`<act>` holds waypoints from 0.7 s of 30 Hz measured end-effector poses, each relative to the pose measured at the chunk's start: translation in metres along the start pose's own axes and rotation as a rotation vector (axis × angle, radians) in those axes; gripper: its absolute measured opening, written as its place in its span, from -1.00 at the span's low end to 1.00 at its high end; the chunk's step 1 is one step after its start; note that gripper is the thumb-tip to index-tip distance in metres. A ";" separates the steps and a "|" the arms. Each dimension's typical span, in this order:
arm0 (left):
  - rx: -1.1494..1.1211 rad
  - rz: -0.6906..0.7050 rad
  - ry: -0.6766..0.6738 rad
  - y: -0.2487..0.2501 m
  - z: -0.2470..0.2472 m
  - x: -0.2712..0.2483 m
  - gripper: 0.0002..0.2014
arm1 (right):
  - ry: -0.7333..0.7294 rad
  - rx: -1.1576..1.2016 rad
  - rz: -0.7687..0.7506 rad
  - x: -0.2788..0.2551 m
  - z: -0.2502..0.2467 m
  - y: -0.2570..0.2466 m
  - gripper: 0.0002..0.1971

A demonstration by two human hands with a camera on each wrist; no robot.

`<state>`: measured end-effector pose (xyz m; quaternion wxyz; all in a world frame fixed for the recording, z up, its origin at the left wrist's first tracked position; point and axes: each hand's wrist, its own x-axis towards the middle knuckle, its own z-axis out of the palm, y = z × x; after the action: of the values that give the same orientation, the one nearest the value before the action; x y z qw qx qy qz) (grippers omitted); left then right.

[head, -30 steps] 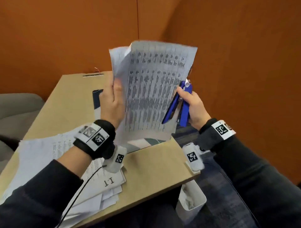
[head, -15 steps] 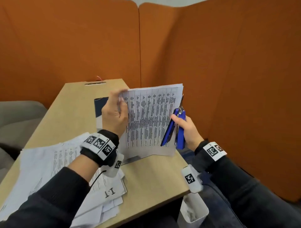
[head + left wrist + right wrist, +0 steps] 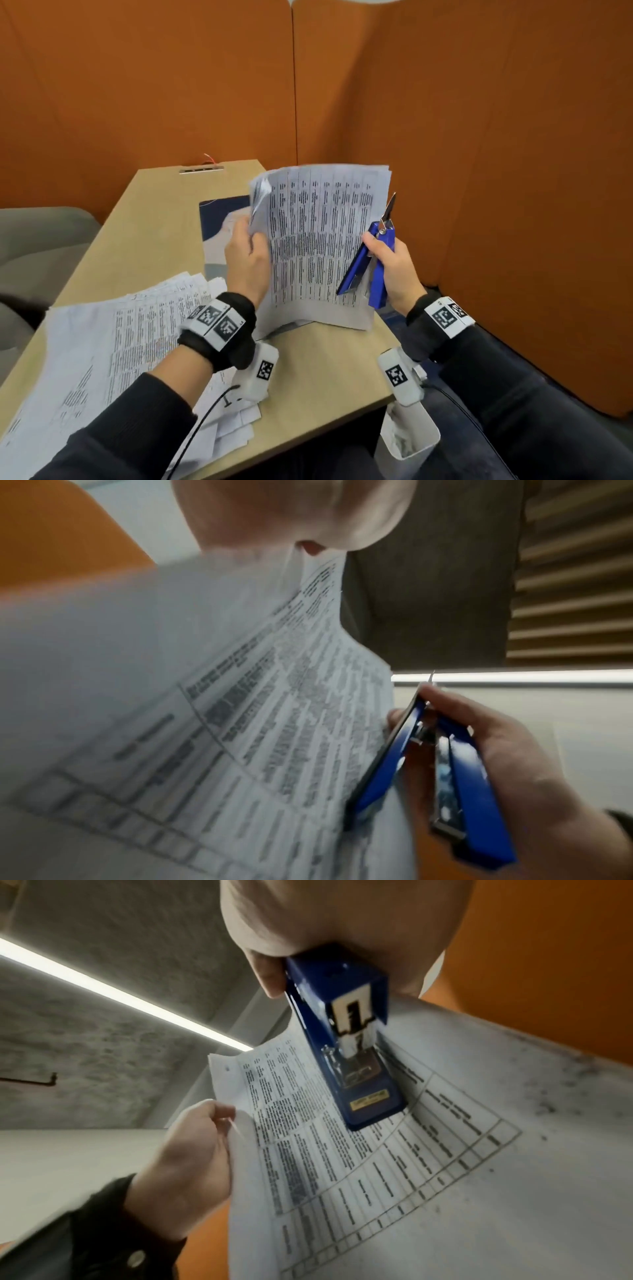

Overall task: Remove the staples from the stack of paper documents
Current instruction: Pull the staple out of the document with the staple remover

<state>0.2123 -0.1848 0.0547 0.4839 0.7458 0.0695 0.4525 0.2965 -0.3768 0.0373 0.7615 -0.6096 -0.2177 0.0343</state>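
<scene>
1. Left hand [image 3: 247, 260] pinches the left edge of the sheets [image 3: 318, 240], held upright above the desk [image 3: 329, 370].
2. Right hand [image 3: 394, 270] grips a blue stapler [image 3: 371, 270] against their right edge.
3. Loose papers [image 3: 113, 342] lie on the desk's left side.

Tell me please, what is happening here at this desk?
A person is working through printed papers to take out staples. The left hand holds a set of printed sheets upright above the desk. The right hand grips a blue stapler with its metal remover tip pointing up, beside the sheets' right edge. More printed pages lie spread on the desk's left part. No staple is visible.
</scene>
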 end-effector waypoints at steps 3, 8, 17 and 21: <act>-0.070 -0.010 0.137 0.016 0.005 0.005 -0.89 | -0.022 -0.017 -0.059 0.000 0.004 -0.012 -0.45; -0.090 -0.026 0.174 0.010 0.007 -0.016 -0.73 | -0.003 -0.032 -0.066 -0.006 -0.004 0.002 -0.40; -0.128 0.036 0.259 0.003 0.012 -0.024 -0.74 | 0.065 -0.061 -0.088 -0.012 -0.006 0.011 -0.69; -0.154 -0.063 0.153 -0.010 0.013 -0.035 -0.80 | 0.058 -0.115 -0.023 -0.019 -0.004 0.021 -0.54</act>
<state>0.2051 -0.2072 0.0247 0.5469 0.6673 0.0948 0.4965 0.2851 -0.3810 0.0109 0.7315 -0.6506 -0.2040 -0.0049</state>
